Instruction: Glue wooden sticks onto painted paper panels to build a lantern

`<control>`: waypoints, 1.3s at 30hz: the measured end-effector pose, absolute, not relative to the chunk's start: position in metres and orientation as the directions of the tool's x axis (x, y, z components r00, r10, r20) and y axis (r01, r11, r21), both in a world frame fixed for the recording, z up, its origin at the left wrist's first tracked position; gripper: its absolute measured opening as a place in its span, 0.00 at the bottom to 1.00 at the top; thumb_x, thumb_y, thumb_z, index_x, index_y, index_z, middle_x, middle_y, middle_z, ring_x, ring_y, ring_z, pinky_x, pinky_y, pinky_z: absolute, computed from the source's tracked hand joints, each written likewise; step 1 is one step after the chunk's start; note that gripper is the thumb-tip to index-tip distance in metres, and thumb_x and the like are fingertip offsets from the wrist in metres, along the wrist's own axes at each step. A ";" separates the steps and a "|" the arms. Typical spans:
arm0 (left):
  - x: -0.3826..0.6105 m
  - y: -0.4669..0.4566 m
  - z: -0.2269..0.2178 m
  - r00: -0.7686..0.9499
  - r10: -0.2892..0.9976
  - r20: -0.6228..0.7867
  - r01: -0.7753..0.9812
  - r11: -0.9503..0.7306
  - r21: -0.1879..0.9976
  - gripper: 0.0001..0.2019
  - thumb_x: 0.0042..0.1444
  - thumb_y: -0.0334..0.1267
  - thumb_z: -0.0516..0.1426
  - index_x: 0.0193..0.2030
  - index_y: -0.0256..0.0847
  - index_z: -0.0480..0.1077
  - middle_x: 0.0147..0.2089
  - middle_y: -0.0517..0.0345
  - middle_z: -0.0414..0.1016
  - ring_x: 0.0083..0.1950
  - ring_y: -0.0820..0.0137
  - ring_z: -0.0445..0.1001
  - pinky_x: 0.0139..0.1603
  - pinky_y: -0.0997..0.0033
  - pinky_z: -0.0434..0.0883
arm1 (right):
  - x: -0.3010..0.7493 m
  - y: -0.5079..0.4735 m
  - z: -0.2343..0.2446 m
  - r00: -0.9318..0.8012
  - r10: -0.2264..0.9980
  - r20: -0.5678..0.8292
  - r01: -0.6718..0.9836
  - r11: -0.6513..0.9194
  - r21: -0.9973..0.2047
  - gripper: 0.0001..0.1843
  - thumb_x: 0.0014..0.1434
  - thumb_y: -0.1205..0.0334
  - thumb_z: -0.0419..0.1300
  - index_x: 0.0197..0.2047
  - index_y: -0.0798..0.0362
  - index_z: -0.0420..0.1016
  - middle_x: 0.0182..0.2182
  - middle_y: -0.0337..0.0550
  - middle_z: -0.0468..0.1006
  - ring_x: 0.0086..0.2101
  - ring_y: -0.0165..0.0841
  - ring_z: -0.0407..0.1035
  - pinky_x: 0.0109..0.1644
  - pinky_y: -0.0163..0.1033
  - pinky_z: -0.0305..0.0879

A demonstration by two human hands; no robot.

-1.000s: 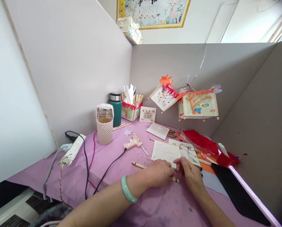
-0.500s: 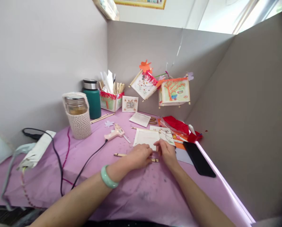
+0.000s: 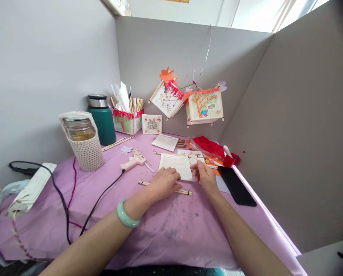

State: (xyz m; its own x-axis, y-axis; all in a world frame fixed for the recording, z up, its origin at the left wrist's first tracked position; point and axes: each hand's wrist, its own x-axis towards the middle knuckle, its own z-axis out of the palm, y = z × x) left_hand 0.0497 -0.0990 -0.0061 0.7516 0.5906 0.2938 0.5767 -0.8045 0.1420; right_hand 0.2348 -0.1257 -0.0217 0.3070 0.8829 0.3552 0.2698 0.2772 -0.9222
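Note:
In the head view, a white square panel with stick edges point(image 3: 175, 163) lies on the purple cloth. My left hand point(image 3: 165, 183) is closed at its lower left edge, fingers over it and thumb below. Two bundled wooden sticks point(image 3: 184, 191) pass beneath that hand, tied with dark bands near the ends. My right hand point(image 3: 205, 177) is beside the panel's right edge, its bent fingers apart and holding nothing visible. A stick point(image 3: 167, 154) lies along the panel's far edge. Behind is a drawn-on panel point(image 3: 191, 156), partly covered.
A pink glue gun point(image 3: 133, 161) with a black cord lies left of the panel. Farther left stand a jar in a knitted sleeve point(image 3: 88, 151) and a green bottle point(image 3: 102, 124). A black phone point(image 3: 237, 186) lies right. Decorated lanterns point(image 3: 205, 105) hang behind.
The camera view has shifted. My right hand has moved a little away from my left, widening the gap between them. The panel and sticks stay in much the same place on the cloth.

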 end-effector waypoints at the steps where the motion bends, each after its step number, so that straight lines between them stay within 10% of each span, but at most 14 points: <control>1: 0.042 -0.094 -0.002 0.686 0.656 0.316 0.656 -0.745 0.123 0.09 0.55 0.38 0.54 0.40 0.39 0.71 0.41 0.51 0.72 0.44 0.63 0.70 0.45 0.64 0.64 | 0.235 -0.125 -0.023 0.302 0.885 0.354 0.274 0.275 -0.922 0.26 0.59 0.41 0.49 0.30 0.57 0.71 0.18 0.37 0.67 0.15 0.24 0.57 0.19 0.32 0.53; 7: -0.027 -0.065 0.015 0.111 0.961 0.252 0.987 -0.136 0.085 0.16 0.55 0.41 0.52 0.46 0.31 0.68 0.48 0.37 0.69 0.51 0.49 0.65 0.44 0.53 0.65 | 0.235 -0.124 -0.026 0.286 0.887 0.362 0.284 0.283 -0.916 0.26 0.60 0.42 0.48 0.29 0.57 0.72 0.18 0.36 0.66 0.15 0.23 0.57 0.19 0.32 0.53; 15: -0.054 -0.049 -0.003 0.040 0.991 0.129 0.994 -0.053 0.092 0.16 0.52 0.31 0.49 0.48 0.29 0.64 0.47 0.34 0.70 0.50 0.49 0.68 0.44 0.54 0.66 | 0.236 -0.124 -0.026 0.280 0.887 0.368 0.314 0.277 -0.908 0.25 0.60 0.43 0.48 0.29 0.56 0.71 0.19 0.36 0.67 0.15 0.23 0.57 0.19 0.32 0.53; 21: -0.063 -0.044 0.002 0.032 0.977 0.213 0.755 -0.163 0.635 0.26 0.52 0.36 0.51 0.58 0.30 0.56 0.49 0.37 0.68 0.49 0.52 0.69 0.47 0.55 0.65 | 0.235 -0.125 -0.024 0.286 0.880 0.379 0.303 0.293 -0.907 0.25 0.60 0.43 0.48 0.28 0.56 0.71 0.17 0.36 0.66 0.15 0.24 0.58 0.19 0.32 0.54; 28: -0.054 -0.079 0.036 0.376 0.917 0.134 -0.052 -0.124 0.991 0.14 0.48 0.37 0.53 0.43 0.38 0.64 0.33 0.58 0.66 0.33 0.71 0.68 0.36 0.66 0.70 | 0.236 -0.123 -0.025 0.293 0.885 0.361 0.283 0.280 -0.917 0.26 0.59 0.41 0.48 0.28 0.56 0.71 0.17 0.36 0.66 0.15 0.25 0.58 0.20 0.32 0.53; 39: -0.010 -0.134 0.023 0.707 0.685 -0.176 0.348 -0.120 0.930 0.16 0.51 0.51 0.55 0.25 0.39 0.63 0.19 0.63 0.64 0.23 0.73 0.62 0.26 0.73 0.59 | 0.240 -0.123 -0.022 0.305 0.893 0.331 0.315 0.233 -0.920 0.25 0.59 0.42 0.47 0.27 0.55 0.70 0.17 0.35 0.66 0.15 0.25 0.58 0.20 0.33 0.54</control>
State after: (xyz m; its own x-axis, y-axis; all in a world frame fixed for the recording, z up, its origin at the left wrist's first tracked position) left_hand -0.0103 -0.1338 0.0235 0.7067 0.6852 -0.1763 0.3484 -0.1201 0.9296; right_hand 0.2396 -0.1227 -0.0221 0.3053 0.8930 0.3308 0.3153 0.2330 -0.9199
